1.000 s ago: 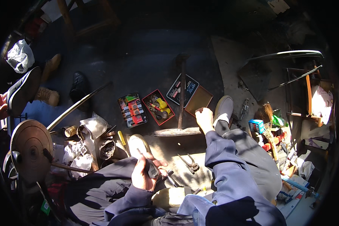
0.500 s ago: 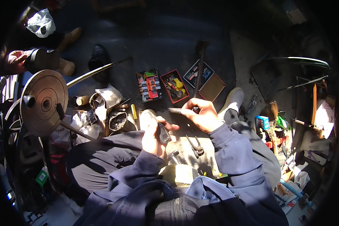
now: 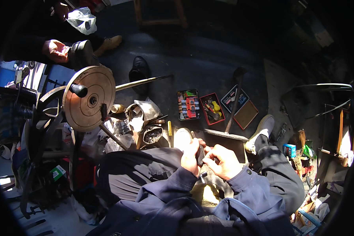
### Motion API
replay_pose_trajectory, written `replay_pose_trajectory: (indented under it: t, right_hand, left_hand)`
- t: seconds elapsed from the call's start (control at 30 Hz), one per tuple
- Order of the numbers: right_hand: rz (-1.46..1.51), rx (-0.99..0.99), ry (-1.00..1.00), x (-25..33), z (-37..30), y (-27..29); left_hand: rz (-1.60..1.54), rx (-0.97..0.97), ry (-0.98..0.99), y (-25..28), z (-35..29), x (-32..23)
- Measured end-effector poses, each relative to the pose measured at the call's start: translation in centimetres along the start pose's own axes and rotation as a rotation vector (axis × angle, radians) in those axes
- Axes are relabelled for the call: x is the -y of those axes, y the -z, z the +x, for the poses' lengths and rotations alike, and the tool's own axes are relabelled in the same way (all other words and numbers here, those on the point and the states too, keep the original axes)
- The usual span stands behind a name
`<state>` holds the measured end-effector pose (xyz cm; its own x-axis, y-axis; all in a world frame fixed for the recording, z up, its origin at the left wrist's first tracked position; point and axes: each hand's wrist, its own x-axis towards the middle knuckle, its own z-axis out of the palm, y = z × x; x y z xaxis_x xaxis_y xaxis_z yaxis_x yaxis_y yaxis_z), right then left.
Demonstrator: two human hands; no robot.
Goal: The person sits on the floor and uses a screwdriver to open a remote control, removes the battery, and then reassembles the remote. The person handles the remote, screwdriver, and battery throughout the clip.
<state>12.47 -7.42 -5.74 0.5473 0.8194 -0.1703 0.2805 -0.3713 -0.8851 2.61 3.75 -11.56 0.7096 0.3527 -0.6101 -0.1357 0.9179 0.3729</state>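
My left hand [image 3: 190,157] is closed around a small dark, rounded piece [image 3: 201,155] that looks like a shoe heel. Against it, my right hand [image 3: 224,162] is pinched, its fingertips meeting the dark piece; whatever lies between those fingers is hidden. A slim dark tip [image 3: 193,135] pokes up beside the left fingers, and I cannot make out what it belongs to. Just below the hands, over my lap, lies a small metal-headed tool [image 3: 203,176] resembling a hammer. Beyond the right hand stands a metal stand with a flat bar top [image 3: 226,135].
A large round wheel with a crank knob [image 3: 89,99] stands at left. Ahead lie a box of small packets [image 3: 188,105], a red box of bits [image 3: 212,109], and a black shoe [image 3: 139,70]. Another person's hand [image 3: 57,51] and shoe are at upper left. Clutter [image 3: 299,157] fills the right side.
My hands have come together; the right hand, apart with a slim metal tool before, now meets the left at the dark piece. The view has shifted, so surroundings appear farther right.
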Motion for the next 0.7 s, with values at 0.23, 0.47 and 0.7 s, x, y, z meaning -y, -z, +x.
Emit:
replay_pose_trajectory:
  t: [0.23, 0.47, 0.7]
  right_hand:
    - [0.056, 0.068, -0.119, -1.2, -0.5, 0.2]
    - [0.07, 0.117, -0.165, -1.7, -0.6, 0.9]
    - [0.035, 0.095, -0.103, -1.5, -0.7, 0.5]
  left_hand:
    - [0.056, -0.059, 0.087, 0.4, 0.6, 1.0]
    - [0.086, -0.081, 0.118, -0.5, 0.8, 1.0]
    - [0.132, -0.08, 0.091, 0.3, 0.9, 1.1]
